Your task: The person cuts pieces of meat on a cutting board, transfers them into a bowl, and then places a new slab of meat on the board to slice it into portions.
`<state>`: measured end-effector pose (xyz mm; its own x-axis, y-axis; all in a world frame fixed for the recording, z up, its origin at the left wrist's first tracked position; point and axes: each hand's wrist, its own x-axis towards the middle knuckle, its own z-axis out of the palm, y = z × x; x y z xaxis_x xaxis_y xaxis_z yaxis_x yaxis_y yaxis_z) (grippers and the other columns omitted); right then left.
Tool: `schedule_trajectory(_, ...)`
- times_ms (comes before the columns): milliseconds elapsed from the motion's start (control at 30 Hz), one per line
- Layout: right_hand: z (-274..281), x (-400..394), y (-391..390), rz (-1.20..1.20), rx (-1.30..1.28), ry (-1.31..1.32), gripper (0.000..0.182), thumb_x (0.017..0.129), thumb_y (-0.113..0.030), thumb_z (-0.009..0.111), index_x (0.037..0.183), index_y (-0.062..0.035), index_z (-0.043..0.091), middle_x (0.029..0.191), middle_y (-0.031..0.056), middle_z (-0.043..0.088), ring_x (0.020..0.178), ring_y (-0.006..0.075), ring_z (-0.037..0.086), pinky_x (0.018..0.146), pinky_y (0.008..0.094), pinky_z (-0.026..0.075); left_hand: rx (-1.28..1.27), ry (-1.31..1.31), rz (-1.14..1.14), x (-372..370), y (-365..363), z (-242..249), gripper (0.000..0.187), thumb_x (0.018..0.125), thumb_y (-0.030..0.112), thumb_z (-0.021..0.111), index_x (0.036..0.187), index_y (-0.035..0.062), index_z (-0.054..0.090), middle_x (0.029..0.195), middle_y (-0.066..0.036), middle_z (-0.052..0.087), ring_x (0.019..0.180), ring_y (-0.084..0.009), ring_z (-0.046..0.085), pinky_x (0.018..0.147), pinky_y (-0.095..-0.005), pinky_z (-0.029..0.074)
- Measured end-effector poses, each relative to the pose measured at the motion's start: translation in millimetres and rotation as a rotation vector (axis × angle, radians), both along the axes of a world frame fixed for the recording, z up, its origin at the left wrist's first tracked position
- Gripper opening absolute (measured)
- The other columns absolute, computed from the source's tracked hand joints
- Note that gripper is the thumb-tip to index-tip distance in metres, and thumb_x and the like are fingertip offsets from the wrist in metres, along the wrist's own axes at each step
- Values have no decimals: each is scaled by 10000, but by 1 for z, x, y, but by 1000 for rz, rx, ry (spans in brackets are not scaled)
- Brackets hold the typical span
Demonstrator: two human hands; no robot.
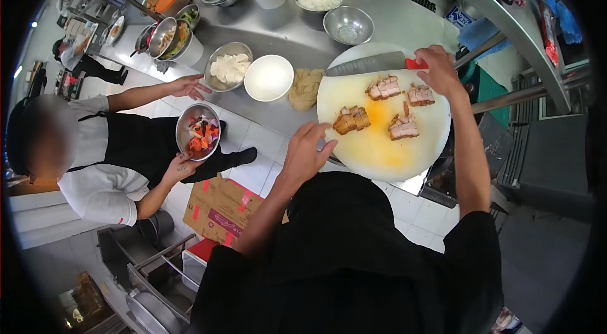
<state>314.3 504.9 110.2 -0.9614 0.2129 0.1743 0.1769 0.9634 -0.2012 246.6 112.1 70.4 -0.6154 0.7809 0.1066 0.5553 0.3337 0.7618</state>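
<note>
Right hand (439,70) grips the red-handled knife (373,64). Left hand (305,154), fingers open, touches the cutting board (379,151) near sliced pork (352,119). No writing legible.

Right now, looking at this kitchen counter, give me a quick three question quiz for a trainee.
1. True or false: the right hand grips a cleaver with a red handle.
2. How many groups of sliced pork lie on the round cutting board?
3. What does the co-worker hold? A) bowl of chopped vegetables B) a plate C) a pan

Key: 1 true; 2 four; 3 A
</note>
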Motion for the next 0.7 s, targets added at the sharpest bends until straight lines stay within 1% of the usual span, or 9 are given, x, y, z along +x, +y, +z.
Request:
schedule_trajectory(67,9,9,-41,38,-161,-17,300,740,-70,745,1009,-76,614,1013,123,679,1067,346,590,904,447,482,18,111,117,3,20,2,541,800,206,816,1253,-7,611,1079,-149,615,980,-325,611,875,-423,503)
schedule_trajectory(100,7,15,-68,77,-290,-26,320,740,-77,748,1033,-66,622,1035,135,679,1060,361,596,910,443,499,12,104,119,5,31,4,541,800,206,816,1253,-7,611,1079,-149,615,980,-325,611,875,-423,503)
schedule_trajectory(133,26,21,-110,69,-341,-67,346,736,-80,753,1056,-59,621,1073,146,671,1061,375,601,941,459,498,-56,126,131,8,42,7,612,779,224,832,1283,-17,583,1143,-156,581,1030,-342,592,905,-436,492)
schedule_trajectory(167,14,24,-130,143,-280,-36,398,735,-78,756,1097,-31,597,1114,184,655,1072,384,604,938,472,500,-123,149,138,9,50,7,682,758,243,848,1313,-27,555,1207,-164,546,1080,-359,574,936,-448,481)
schedule_trajectory(267,5,15,-164,127,-250,-165,448,739,-78,755,1138,0,567,1132,222,642,1093,388,605,937,485,501,-247,122,77,7,69,0,661,745,245,853,1297,4,580,1203,-153,531,1090,-374,570,930,-457,489)
schedule_trajectory(333,-10,4,-167,73,-243,-386,676,749,-137,810,1319,8,478,1178,226,607,1153,397,567,973,474,480,-221,116,59,3,70,-9,659,735,239,859,1296,23,587,1187,-152,534,1091,-374,572,930,-459,489)
schedule_trajectory(467,-25,1,-158,169,-355,-436,589,770,-134,800,1260,30,517,1106,242,620,1127,407,582,966,481,480,-180,95,22,-3,64,-19,649,714,208,871,1290,68,605,1195,-151,537,1090,-367,573,927,-460,490)
schedule_trajectory(600,-11,-2,-162,122,-397,-495,572,768,-114,798,1266,16,548,1121,241,625,1110,410,593,959,479,483,-130,78,-10,-5,57,-17,665,715,171,866,1313,62,594,1207,-153,542,1101,-371,570,938,-457,488)
schedule_trajectory(700,-15,-1,-160,128,-431,-432,544,772,-92,787,1265,-8,574,1123,236,638,1109,406,602,952,477,484,-105,60,42,-2,53,-8,677,716,159,863,1327,57,591,1212,-154,548,1104,-379,572,949,-444,487)
